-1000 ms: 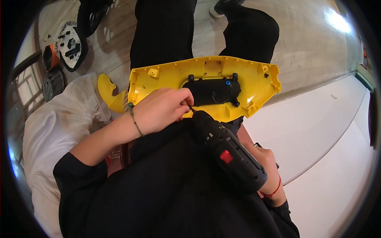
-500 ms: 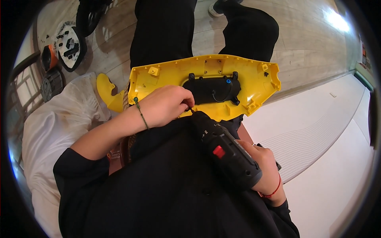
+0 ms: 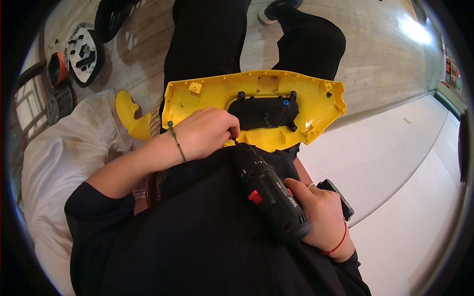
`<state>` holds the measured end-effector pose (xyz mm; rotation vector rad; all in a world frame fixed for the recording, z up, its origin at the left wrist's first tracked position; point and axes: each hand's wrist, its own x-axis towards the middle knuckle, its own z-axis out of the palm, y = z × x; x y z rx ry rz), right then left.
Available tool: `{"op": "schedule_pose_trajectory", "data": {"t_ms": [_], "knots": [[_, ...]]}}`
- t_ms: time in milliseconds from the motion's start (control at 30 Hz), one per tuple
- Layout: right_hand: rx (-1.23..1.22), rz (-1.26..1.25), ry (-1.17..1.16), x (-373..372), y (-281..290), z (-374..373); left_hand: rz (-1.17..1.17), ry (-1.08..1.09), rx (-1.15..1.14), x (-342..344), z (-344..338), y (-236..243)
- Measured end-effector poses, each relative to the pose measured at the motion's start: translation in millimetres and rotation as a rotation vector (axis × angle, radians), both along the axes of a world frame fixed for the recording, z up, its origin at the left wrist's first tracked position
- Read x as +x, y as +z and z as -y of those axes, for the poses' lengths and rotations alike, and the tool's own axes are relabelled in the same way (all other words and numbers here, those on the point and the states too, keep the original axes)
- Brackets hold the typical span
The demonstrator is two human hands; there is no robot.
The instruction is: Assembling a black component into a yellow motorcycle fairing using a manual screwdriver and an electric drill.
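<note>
Across my lap lies a yellow plastic shell (image 3: 217, 89), its hollow inner side facing up. A black oval part (image 3: 256, 112) with a blue-ended wire sits in its middle. In my right hand (image 3: 323, 209) is a black cordless drill (image 3: 269, 192) with red buttons, its nose pointing at the shell's near edge. My left hand (image 3: 205, 133) is closed at that edge, fingers pinched beside the drill's tip. Whatever those fingertips hold is too small and hidden to make out.
On my left are a curved yellow piece (image 3: 129, 116) and a white cloth (image 3: 64, 153). Farther off on the floor lie a black-and-white shell part (image 3: 85, 59), an orange piece (image 3: 58, 68) and a dark round part (image 3: 60, 103). A white panel (image 3: 390, 163) stretches along my right.
The drill's rear end has swung left and rolled, so more of its side and its battery show. My left hand stays pinched at the shell's edge.
</note>
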<state>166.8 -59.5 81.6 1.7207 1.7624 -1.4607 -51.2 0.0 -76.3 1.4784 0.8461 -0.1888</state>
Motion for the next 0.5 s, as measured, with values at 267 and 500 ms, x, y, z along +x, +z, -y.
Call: {"op": "schedule_pose_trajectory", "data": {"t_ms": [267,500], "knots": [[0.037,0.062,0.118,-11.2,3.9,-4.7,0.044,0.028,0.050,-4.3,8.6,-2.6],[0.023,0.143,0.200,-24.3,3.5,-6.3,0.040,0.039,0.274,-6.3,20.4,-1.7]]}}
